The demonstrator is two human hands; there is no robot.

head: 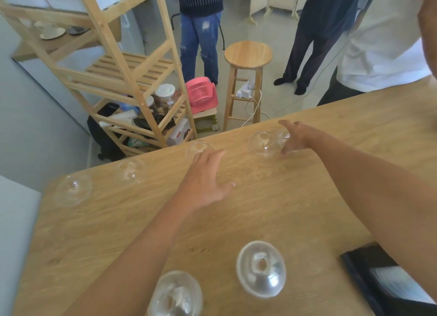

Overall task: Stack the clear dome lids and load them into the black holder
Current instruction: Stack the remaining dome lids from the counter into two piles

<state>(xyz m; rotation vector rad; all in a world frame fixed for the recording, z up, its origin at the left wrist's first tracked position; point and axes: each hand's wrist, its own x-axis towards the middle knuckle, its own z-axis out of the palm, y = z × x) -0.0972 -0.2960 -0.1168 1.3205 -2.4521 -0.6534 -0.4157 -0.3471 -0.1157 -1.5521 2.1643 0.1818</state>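
Head view: right hand (pixel 295 138) grips a clear dome lid (pixel 272 140) near the desk (pixel 272 209) far edge; left hand (pixel 205 181) is open, fingers straight, beside a second lid (pixel 197 147).

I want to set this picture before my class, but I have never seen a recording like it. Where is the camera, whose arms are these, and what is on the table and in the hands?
There is no machine here. One camera sits on a person's head and looks down at their own two bare arms. On the wooden table lie clear dome lids, two near the camera and more along the far edge. The right hand grips one far lid at its side. The left hand is flat and open and holds nothing. The black holder sits at the lower right.
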